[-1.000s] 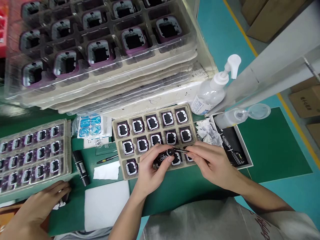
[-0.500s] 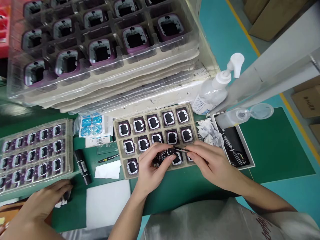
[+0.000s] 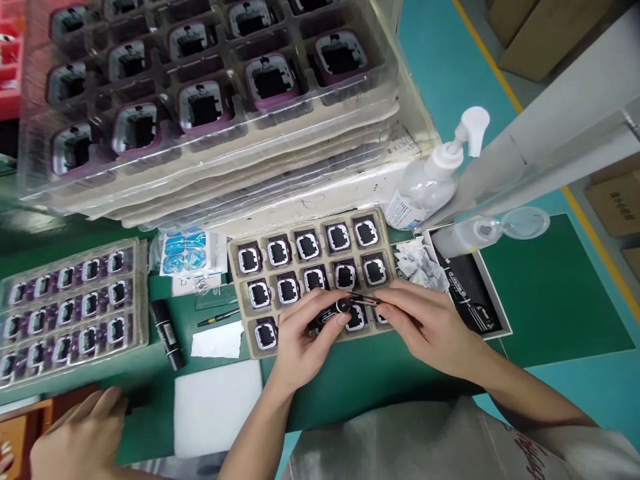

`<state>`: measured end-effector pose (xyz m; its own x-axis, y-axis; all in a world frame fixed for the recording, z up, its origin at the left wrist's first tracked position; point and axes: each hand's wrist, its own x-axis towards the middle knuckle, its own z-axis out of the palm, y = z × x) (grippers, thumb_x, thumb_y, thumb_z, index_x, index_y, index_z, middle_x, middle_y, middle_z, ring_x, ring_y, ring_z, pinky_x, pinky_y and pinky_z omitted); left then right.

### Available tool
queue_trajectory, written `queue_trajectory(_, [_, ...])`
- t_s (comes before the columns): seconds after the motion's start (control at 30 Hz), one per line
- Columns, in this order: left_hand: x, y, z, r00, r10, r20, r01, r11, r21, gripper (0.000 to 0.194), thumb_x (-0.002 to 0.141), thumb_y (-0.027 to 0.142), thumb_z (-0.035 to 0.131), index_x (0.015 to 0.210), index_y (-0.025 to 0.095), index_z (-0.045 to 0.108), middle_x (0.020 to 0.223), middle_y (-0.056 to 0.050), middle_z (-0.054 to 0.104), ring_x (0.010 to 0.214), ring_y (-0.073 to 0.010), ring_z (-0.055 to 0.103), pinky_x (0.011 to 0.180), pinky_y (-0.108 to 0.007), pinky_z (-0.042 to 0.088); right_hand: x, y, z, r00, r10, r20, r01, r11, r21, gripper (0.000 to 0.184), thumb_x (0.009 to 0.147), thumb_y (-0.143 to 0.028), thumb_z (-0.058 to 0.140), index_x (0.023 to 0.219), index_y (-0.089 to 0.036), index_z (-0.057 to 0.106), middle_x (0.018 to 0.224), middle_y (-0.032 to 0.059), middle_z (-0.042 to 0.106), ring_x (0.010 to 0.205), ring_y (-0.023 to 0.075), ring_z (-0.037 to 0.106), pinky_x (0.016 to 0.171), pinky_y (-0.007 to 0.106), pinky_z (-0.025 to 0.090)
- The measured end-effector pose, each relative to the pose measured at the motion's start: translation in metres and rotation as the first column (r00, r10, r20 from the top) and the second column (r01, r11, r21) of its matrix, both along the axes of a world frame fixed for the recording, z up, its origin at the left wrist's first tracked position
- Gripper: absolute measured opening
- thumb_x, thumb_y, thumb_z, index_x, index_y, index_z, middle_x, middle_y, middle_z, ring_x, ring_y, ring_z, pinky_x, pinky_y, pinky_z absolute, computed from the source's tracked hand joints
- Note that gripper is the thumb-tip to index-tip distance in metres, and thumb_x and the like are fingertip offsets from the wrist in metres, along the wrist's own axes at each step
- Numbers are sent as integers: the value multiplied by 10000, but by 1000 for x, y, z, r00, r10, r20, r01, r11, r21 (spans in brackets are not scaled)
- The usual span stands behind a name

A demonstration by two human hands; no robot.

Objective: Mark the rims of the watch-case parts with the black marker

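Note:
My left hand point(image 3: 303, 343) is closed around a black marker point(image 3: 327, 312) with white print, its rounded end pointing right between thumb and fingers. Thin dark tweezers point(image 3: 366, 299) are pinched in my right hand point(image 3: 435, 323), their tips close to the marker's end; whether they touch it I cannot make out. Both hands are over the near rows of a beige moulded tray point(image 3: 243, 312). In its pockets sit several square purple parts point(image 3: 338, 237) with white inner frames and dark openings. Some near pockets are hidden by my hands.
A stack of trays point(image 3: 260, 143) rises behind. At right stand a pump bottle point(image 3: 425, 183), crumpled tissue point(image 3: 423, 267) and a white box point(image 3: 493, 293) holding a flip-top bottle point(image 3: 463, 237). Another marker point(image 3: 167, 333) lies left, near a co-worker's hand point(image 3: 83, 433) and tray point(image 3: 143, 293).
My hands keep their grips, with only a slight shift of marker and tweezers. The co-worker's hand has moved down and left; the white scrap beside it is no longer visible.

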<state>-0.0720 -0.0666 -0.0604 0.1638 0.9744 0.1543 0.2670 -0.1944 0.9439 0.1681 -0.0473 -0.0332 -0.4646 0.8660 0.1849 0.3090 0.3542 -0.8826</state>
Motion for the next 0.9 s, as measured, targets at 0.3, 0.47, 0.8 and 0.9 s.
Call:
queue_trajectory(0.3, [-3,-1,0,990,-76,115,86,993,-79,375,997,142,684,1333,294,757,1143,-60,792,932,-182,730,862,-299,558,0,2,1,1000,22,-2,-22,1000,22,213,1101,-155,546,1269,-194,671,1015,47,672,863,142,614,742,281,498])
queue_trajectory(0.47, [-4,1,3,992,-92,90,99,991,-85,356,1006,165,678,1336,273,756,1036,-49,773,896,-172,710,840,-284,539,0,2,-2,1000,11,-20,-10,999,50,201,1085,-122,568,1244,-180,676,985,34,659,841,126,591,744,268,482])
queue_trajectory(0.8, [-5,0,2,991,-96,91,104,991,-81,347,1007,146,673,1325,257,760,1059,-50,768,898,-156,700,828,-263,541,0,-1,-2,1000,-5,-27,5,1000,7,241,1083,-117,570,1287,-179,683,976,20,648,812,104,570,726,247,469])
queue_trajectory(0.9, [-5,0,1,991,-88,99,96,992,-83,341,1008,151,674,1319,258,763,1061,-50,767,895,-154,701,827,-261,546,1,-1,-1,1000,3,-28,-3,1000,-10,275,1091,-125,561,1338,-181,667,1004,21,644,826,98,574,732,241,467])
